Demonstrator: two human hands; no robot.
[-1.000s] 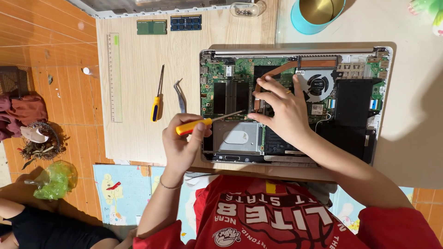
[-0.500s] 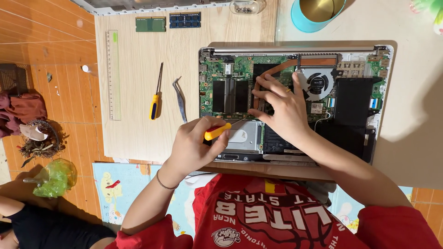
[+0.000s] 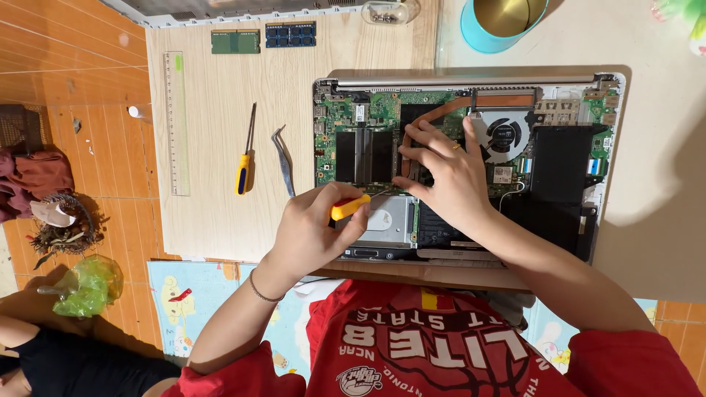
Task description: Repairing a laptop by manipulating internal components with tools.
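Over the green circuit board (image 3: 368,117), left hand (image 3: 316,228) clenches yellow-handled screwdriver (image 3: 350,207); right hand (image 3: 448,173) presses flat.

A yellow-handled screwdriver (image 3: 351,206) lies nearly level, its thin shaft pointing right across the silver drive. The opened laptop (image 3: 566,158) sits flat on the tabletop, bottom cover off, showing green circuit board, copper heat pipe, fan and black battery.

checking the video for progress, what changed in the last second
The left hand slid right and up with the yellow-handled screwdriver, bringing its tip closer to the right hand. The right hand stayed pressed on the laptop board. The spare screwdriver, tweezers and ruler lie unmoved.
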